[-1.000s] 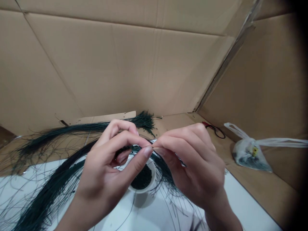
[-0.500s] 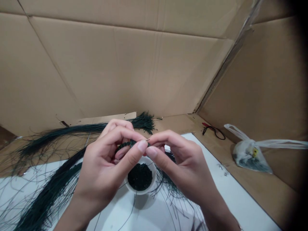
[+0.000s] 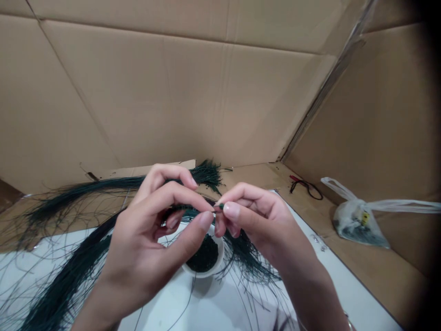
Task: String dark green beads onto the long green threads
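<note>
Obs.: we find both hands at centre, fingertips meeting just above a white bowl. The left hand is closed in a pinch, thumb and forefinger gripping a short beaded green strand, the other fingers curled loosely behind. The right hand pinches the strand's free end, where a small dark bead appears to sit against the fingertips. We judge the grip sound: the two pinches stand close together, which keeps the short span between them steady. The bowl, holding loose dark beads, lies at 6 o'clock on a white sheet. Long green strands sweep out at 8 o'clock, a second bundle lies at 12 o'clock, a black cord at 2 o'clock, and a plastic bag at 3 o'clock.
</note>
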Motion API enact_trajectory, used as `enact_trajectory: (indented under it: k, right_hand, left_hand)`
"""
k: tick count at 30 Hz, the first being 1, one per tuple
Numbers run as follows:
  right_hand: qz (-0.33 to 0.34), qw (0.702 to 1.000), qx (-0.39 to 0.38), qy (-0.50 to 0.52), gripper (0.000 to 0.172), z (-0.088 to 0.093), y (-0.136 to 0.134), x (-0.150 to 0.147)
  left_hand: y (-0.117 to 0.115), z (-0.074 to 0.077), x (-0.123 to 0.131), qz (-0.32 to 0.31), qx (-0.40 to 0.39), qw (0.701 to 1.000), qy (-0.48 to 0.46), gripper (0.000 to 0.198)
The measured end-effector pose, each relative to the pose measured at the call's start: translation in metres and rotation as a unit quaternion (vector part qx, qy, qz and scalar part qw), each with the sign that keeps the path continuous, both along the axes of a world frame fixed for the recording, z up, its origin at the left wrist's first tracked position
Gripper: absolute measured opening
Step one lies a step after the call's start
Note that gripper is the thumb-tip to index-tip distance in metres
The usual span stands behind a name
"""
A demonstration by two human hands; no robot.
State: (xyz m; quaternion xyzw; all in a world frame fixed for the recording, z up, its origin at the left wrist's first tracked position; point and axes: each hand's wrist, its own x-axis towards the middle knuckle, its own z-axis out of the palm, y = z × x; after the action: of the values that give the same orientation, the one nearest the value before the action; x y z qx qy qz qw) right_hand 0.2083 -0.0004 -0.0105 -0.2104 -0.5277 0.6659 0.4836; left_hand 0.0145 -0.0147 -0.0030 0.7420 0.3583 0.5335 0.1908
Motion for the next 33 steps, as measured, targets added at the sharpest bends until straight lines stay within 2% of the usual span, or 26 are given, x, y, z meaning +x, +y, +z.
enact_trajectory:
  k: [4, 11, 24, 33]
  right_hand:
    - [0.017, 1.0, -0.016, 0.002, 0.008, 0.001, 0.0, 0.001]
    - [0.0, 1.0, -0.02, -0.016, 0.008, 0.003, -0.001, 0.001]
    - [-0.053, 0.995, -0.007, -0.085, 0.003, 0.006, -0.003, 0.001]
    - [-0.103, 0.981, 0.023, -0.165, 0.009, 0.011, -0.009, 0.002]
  left_hand:
    - [-0.004, 0.0, 0.001, 0.036, 0.051, 0.997, 0.051, 0.016]
    - [-0.009, -0.001, 0.003, 0.107, 0.108, 0.982, 0.108, 0.017]
    - [-0.007, -0.001, 0.006, 0.105, 0.129, 0.976, 0.143, 0.012]
    - [-0.005, -0.001, 0.007, 0.105, 0.142, 0.973, 0.151, 0.015]
